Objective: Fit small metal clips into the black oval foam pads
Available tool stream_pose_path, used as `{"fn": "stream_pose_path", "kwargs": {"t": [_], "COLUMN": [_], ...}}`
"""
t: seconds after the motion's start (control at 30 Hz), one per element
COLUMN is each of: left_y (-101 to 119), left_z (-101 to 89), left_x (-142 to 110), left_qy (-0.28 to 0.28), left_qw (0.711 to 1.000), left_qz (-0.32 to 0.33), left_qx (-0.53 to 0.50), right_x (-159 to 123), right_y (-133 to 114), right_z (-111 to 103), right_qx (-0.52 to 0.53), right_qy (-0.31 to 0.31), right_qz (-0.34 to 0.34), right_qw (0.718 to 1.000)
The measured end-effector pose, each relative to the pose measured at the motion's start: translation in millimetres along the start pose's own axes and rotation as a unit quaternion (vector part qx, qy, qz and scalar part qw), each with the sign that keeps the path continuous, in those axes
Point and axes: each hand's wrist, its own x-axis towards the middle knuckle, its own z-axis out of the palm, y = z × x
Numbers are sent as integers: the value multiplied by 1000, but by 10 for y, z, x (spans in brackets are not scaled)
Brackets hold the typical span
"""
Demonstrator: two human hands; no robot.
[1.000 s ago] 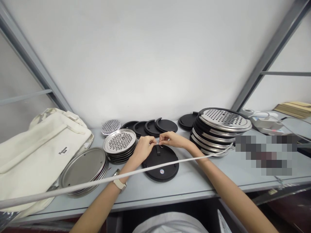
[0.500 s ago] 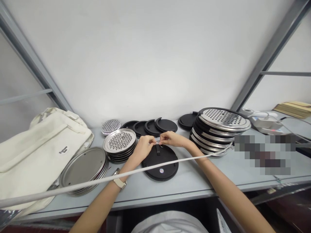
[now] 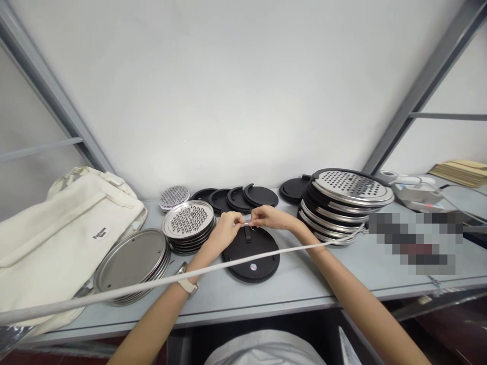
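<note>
My left hand (image 3: 225, 229) and my right hand (image 3: 267, 217) meet above the far edge of a round black disc (image 3: 251, 253) lying flat on the grey shelf (image 3: 289, 291). Both hands pinch a small metal ring (image 3: 249, 226) between their fingertips, right over a small black tab on the disc. A wristwatch with a pale strap sits on my left wrist (image 3: 187, 285). A white cord (image 3: 152, 287) runs across in front of both forearms.
A stack of perforated steel discs (image 3: 188, 223) and a pile of plain steel plates (image 3: 131, 263) lie left of the hands. A taller stack of steel and black discs (image 3: 342, 203) stands right. Black lids (image 3: 238, 197) line the back wall. A cream canvas bag (image 3: 57, 238) fills the left.
Nothing has visibly changed; both hands stay pinched on the ring over the black disc, with only a slight shift of the view.
</note>
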Motion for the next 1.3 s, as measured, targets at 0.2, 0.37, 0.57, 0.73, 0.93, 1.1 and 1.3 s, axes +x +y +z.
{"fn": "stream_pose_path", "kwargs": {"t": [0.2,0.37,0.57,0.73,0.93,1.1,1.3], "left_y": [-16,-33,-14,-4,-28,0,36], "left_z": [-3,-18,-29,-30,-2,-7,-42], "left_x": [3,5,1,-8,-45,-52,-51], "left_qy": [-5,-15,-20,-22,-27,-42,-48], "left_qw": [1000,1000,999,999,994,988,990], "left_qz": [0,0,-2,5,42,72,57], "left_qx": [-5,5,25,36,98,131,118], "right_x": [7,15,8,-5,-12,-27,-31], "right_y": [27,52,33,-6,-6,8,10], "right_z": [5,2,4,10,7,-4,-14], "right_qx": [24,33,32,43,50,25,6], "right_qy": [-6,-15,-14,-17,-23,-20,-16], "right_qz": [8,11,11,16,18,6,3], "right_qw": [1000,999,999,999,998,999,1000]}}
